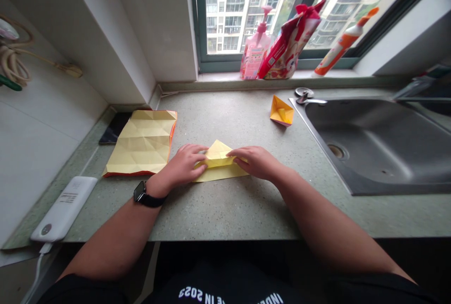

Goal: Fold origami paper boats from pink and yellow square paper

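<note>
A partly folded sheet of yellow paper [219, 156] lies on the counter in front of me, its peak pointing away toward the window and a flap along its near side. My left hand [185, 163] grips its left end, thumb on the near side and fingers on the far side. At the right end, my right hand [254, 159] pinches the paper along the fold, fingertips on top. Creased yellow sheets with red-orange edges [144, 142] lie to the left. Toward the back right sits a small folded orange paper shape [282, 112], hollow side up.
A steel sink [380, 149] with a tap [310, 100] is set into the counter [225, 214] on the right. Along the windowsill stand a pink pump bottle [254, 55], a red bag [289, 48] and an orange-white bottle [340, 48]. A white power bank [65, 207] with a cable lies at left.
</note>
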A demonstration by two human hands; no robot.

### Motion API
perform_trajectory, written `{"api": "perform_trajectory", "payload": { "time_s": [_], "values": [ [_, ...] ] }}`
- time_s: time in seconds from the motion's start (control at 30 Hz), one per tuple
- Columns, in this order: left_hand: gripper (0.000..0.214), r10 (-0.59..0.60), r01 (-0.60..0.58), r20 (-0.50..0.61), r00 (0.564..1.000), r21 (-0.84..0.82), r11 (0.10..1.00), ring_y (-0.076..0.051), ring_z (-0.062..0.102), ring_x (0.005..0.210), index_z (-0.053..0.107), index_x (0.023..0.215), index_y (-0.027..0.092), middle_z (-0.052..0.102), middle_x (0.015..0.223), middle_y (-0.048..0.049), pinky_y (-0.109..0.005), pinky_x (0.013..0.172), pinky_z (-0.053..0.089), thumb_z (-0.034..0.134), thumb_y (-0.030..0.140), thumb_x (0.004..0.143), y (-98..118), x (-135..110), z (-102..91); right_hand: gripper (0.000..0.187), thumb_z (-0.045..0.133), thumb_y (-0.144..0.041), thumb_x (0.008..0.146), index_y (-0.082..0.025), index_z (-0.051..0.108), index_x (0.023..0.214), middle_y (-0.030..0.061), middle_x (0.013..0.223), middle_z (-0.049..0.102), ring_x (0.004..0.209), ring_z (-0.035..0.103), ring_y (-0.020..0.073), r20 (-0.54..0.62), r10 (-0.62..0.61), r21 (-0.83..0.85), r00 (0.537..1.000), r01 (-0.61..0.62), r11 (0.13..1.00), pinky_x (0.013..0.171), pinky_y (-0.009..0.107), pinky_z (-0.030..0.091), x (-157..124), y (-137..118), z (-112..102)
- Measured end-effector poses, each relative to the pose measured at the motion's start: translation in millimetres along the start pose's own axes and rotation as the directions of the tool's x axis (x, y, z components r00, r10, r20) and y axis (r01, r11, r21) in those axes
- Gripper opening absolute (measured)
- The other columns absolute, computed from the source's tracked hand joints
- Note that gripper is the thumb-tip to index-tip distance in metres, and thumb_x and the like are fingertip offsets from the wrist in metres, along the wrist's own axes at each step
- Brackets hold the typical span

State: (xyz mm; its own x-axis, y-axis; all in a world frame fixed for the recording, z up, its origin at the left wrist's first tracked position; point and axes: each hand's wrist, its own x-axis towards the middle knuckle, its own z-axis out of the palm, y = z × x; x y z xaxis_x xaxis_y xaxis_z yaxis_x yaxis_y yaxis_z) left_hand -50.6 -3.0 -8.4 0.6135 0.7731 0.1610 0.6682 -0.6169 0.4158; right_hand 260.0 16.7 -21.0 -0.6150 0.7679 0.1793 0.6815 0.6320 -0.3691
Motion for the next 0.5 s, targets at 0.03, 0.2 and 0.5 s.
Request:
{"api": "perform_trajectory", "payload": {
  "time_s": [0.03, 0.2, 0.5],
  "values": [
    [0.017, -0.007, 0.007, -0.013, 1.0, 0.004, 1.0, -0.033, 0.066, 0.134, 0.083, 0.106, 0.024, 0.073, 0.145, -0.0108, -0.062, 0.12, 0.05, 0.066, 0.026, 0.104, -1, 1, 0.7, 0.035, 0.065, -0.015, 0.099, -0.032, 0.083, 0.124, 0.0037, 0.117, 0.087, 0.1, 0.082, 0.0245, 0.001, 0.0, 0.002, 1.0, 0.0, 1.0, 0.085, 0.036, 0.063, 0, 0, 1],
    [0.026, -0.057, 0.058, -0.086, 0.995, 0.008, 0.998, -0.031, 0.071, 0.125, 0.079, 0.125, 0.023, 0.079, 0.132, -0.01, -0.055, 0.114, 0.055, 0.068, 0.02, 0.102, -7, 6, 4.9, 0.043, 0.065, -0.016, 0.1, -0.032, 0.077, 0.138, 0.0057, 0.131, 0.083, 0.109, 0.08, 0.0263, -0.045, 0.061, -0.001, 0.997, -0.061, 0.998, 0.093, 0.04, 0.065, 2, 4, 7],
    [0.039, -0.113, 0.121, -0.153, 0.982, 0.049, 0.991, -0.03, 0.07, 0.121, 0.069, 0.145, 0.02, 0.077, 0.13, -0.0119, -0.052, 0.111, 0.055, 0.059, 0.02, 0.107, -15, 17, 15.9, 0.052, 0.065, -0.013, 0.097, -0.03, 0.07, 0.146, 0.0085, 0.129, 0.079, 0.112, 0.076, 0.0287, -0.143, 0.16, 0.093, 0.977, -0.147, 0.985, 0.098, 0.044, 0.062, 9, 17, 15]
  ]
}}
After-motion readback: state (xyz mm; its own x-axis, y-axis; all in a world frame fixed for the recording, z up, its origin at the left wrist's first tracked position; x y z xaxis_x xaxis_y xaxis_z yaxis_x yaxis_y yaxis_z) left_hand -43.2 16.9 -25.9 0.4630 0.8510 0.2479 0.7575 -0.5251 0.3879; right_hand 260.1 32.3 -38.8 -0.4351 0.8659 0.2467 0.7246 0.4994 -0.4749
